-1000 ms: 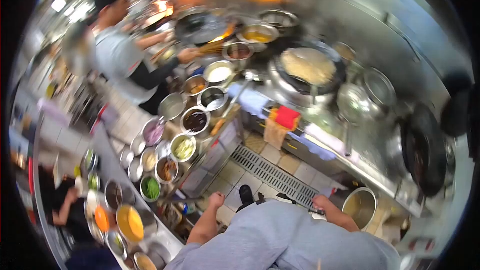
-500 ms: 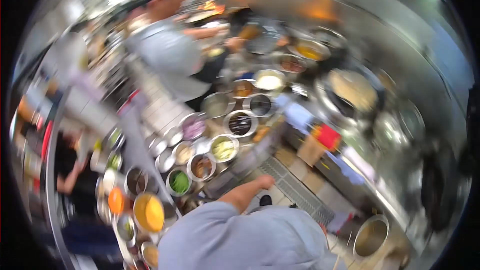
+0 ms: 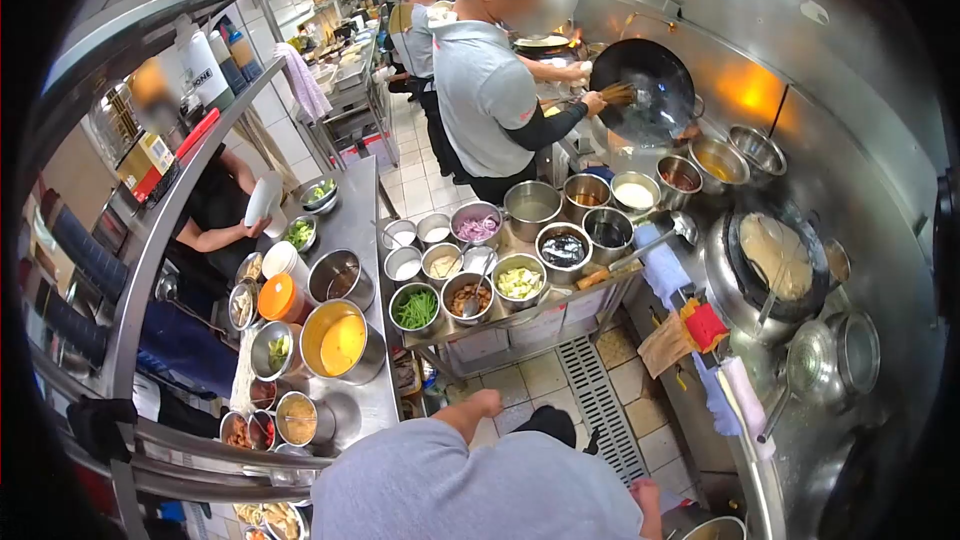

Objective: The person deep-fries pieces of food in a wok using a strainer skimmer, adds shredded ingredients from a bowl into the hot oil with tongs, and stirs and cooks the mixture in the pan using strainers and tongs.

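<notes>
My left hand (image 3: 485, 402) hangs at my side with its fingers curled in and nothing visible in them. It is nearest the front of the prep counter, apart from the pots of chopped greens (image 3: 415, 311) and brown pieces (image 3: 466, 298). Low on the right, my right hand (image 3: 646, 494) shows only in part beside my grey shirt (image 3: 470, 480), and its fingers are hard to make out. Just below it is the rim of a metal pot (image 3: 735, 522), cut off by the frame's bottom edge.
A co-worker (image 3: 484, 80) stands at a tilted black wok (image 3: 640, 90), holding a bamboo brush (image 3: 618, 94). A second wok (image 3: 722, 250) and a ladle (image 3: 683, 228) are on the right. A floor drain grate (image 3: 600, 410) runs between the counters. Another person holds a white plate (image 3: 264, 206).
The view has turned and steadied, with the counters now sharper. The co-worker appears farther right, at the wok. My right hand has come into view, and my left hand appears lower.
</notes>
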{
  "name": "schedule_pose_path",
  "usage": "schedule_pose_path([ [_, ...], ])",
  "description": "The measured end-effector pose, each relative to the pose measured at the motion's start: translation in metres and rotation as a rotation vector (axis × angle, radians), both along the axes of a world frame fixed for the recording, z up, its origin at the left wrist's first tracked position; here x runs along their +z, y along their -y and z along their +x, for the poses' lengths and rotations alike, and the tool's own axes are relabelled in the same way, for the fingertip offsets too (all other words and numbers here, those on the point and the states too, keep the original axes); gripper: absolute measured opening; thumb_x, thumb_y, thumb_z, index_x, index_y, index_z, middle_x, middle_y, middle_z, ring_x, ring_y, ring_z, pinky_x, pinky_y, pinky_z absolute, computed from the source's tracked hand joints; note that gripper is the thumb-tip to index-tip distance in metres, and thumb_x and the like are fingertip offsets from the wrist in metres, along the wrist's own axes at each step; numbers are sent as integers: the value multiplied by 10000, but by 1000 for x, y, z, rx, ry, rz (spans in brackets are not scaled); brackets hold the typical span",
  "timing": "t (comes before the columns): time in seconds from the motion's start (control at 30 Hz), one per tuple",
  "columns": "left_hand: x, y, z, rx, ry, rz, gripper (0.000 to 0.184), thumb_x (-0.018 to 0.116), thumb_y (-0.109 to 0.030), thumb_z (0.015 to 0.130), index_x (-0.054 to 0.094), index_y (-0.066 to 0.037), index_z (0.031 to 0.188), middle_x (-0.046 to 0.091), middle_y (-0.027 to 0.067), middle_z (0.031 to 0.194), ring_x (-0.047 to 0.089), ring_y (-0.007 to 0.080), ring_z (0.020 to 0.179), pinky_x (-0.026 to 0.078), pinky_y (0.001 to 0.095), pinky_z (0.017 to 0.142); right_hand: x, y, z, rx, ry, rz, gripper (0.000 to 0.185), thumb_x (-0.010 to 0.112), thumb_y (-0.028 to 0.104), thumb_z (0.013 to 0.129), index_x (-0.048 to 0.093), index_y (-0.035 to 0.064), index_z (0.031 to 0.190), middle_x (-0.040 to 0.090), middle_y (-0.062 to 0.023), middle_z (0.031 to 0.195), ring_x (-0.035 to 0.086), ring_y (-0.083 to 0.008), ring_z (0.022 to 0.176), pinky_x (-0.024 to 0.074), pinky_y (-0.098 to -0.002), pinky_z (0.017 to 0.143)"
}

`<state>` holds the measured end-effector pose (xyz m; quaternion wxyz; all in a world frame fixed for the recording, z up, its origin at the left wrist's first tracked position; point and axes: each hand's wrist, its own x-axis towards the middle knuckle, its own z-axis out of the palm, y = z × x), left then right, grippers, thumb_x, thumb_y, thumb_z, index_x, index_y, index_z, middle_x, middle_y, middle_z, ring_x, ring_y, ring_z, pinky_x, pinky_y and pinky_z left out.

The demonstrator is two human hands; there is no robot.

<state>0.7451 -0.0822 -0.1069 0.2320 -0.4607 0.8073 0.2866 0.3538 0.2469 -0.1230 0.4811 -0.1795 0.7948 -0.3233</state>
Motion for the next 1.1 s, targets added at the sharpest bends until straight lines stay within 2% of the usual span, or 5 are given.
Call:
schedule_pose_path([
  [0.3, -78, -27, -3, -1003, 63, -34, 248, 492, -272, 782, 626, -72, 842, 639, 128, 841, 601, 320, 722, 486, 414, 666, -25, -53, 34, 258, -358, -281, 150, 476, 189, 827, 594, 97, 819, 569, -41, 656, 541, -128, 535, 407, -271, 432],
  [0.53, 4, 8, -134, 68, -488, 231, 234, 500, -230, 804, 621, -31, 827, 641, 126, 771, 623, 250, 739, 486, 356, 651, -60, -103, 51, 105, -297, -63, 153, 592, 169, 682, 587, 37, 758, 607, -105, 713, 579, -227, 629, 462, -336, 570],
  [0.7, 39, -7, -164, 110, -435, 393, 214, 519, -242, 810, 618, -60, 864, 642, 89, 739, 622, 158, 669, 485, 311, 634, 211, 2, -4, -516, -131, -645, 204, 508, 212, 880, 564, 26, 941, 540, 18, 761, 486, -77, 681, 427, -242, 623],
  [1.0, 33, -14, -149, -404, -124, 304, 271, 543, -291, 813, 620, -48, 905, 645, 73, 756, 622, 177, 617, 492, 297, 607, 542, 50, 95, 290, -640, -1790, 219, 496, 210, 852, 565, 66, 701, 545, -91, 764, 536, -208, 652, 427, -329, 580],
  [1.1, 4, -2, -145, -216, -149, 382, 256, 541, -271, 821, 625, -48, 913, 645, 77, 758, 626, 180, 625, 494, 296, 600, 553, 84, 150, -969, -480, -2018, 32, 639, 84, 737, 631, 56, 751, 546, -44, 632, 441, -103, 471, 326, -259, 479],
])
